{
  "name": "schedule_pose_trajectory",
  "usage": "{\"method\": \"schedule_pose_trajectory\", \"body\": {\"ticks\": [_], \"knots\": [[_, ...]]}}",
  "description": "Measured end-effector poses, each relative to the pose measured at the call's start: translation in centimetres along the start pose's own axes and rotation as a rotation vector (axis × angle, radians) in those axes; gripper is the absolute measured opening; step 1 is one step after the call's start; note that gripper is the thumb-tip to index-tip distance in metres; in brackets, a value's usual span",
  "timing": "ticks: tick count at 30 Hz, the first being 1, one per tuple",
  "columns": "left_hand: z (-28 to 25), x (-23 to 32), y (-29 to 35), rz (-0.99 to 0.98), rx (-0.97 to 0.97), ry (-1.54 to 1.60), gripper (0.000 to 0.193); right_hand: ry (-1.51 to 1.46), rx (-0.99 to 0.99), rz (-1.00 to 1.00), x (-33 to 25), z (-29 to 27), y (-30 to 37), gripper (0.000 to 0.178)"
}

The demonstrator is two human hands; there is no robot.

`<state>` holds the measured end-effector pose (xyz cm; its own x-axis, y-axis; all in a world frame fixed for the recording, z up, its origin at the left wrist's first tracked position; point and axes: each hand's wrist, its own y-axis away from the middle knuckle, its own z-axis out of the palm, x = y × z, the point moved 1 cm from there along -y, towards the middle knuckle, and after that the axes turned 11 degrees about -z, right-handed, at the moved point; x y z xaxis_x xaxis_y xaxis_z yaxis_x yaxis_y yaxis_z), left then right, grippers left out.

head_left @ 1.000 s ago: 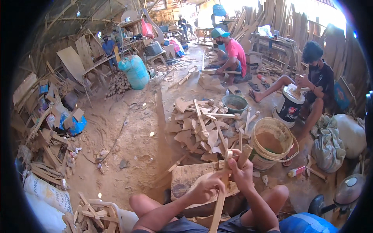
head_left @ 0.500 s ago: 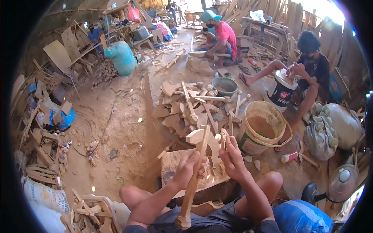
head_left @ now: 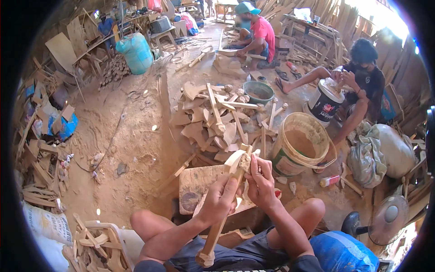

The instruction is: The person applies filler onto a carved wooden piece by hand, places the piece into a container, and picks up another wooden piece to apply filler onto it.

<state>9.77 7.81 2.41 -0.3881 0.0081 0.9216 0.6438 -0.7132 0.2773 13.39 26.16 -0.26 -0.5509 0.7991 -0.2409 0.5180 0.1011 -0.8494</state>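
My left hand (head_left: 220, 199) is closed round the shaft of a pale wooden axe (head_left: 215, 236). The axe slants up across my lap, with a faceted knob at its lower end and a curved blade at the top. My right hand (head_left: 261, 183) pinches a small, rough, pale tan piece (head_left: 245, 163) against the axe near its head; its exact kind cannot be made out. Beneath my hands sits a low, worn wooden block (head_left: 190, 182). Part of the axe blade is hidden behind the shaft and fingers.
Ahead lies a heap of wooden parts (head_left: 199, 131), beside a green basin (head_left: 259, 96) and a dusty bucket (head_left: 294, 156). One person (head_left: 260, 38) works farther off, another (head_left: 364, 81) at the right. A fan (head_left: 385, 220) and a blue bundle (head_left: 344, 254) stand close right.
My right hand has moved left, bringing the small tan piece from beside the axe onto its head. The view has shifted slightly, so the surroundings sit a little farther left and up.
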Motion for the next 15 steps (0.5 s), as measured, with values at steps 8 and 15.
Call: {"method": "schedule_pose_trajectory", "body": {"ticks": [8, 15], "knots": [[0.0, 0.2, 0.6, -0.022, -0.018, -0.013, 0.03, 0.054, 0.023, -0.017, -0.1, -0.2, -0.1, 0.06], [0.2, 0.8, 0.6, 0.001, 0.07, -0.015, 0.034, 0.137, -0.058, -0.043, 0.6, -3.0, -0.7, 0.065]]}}
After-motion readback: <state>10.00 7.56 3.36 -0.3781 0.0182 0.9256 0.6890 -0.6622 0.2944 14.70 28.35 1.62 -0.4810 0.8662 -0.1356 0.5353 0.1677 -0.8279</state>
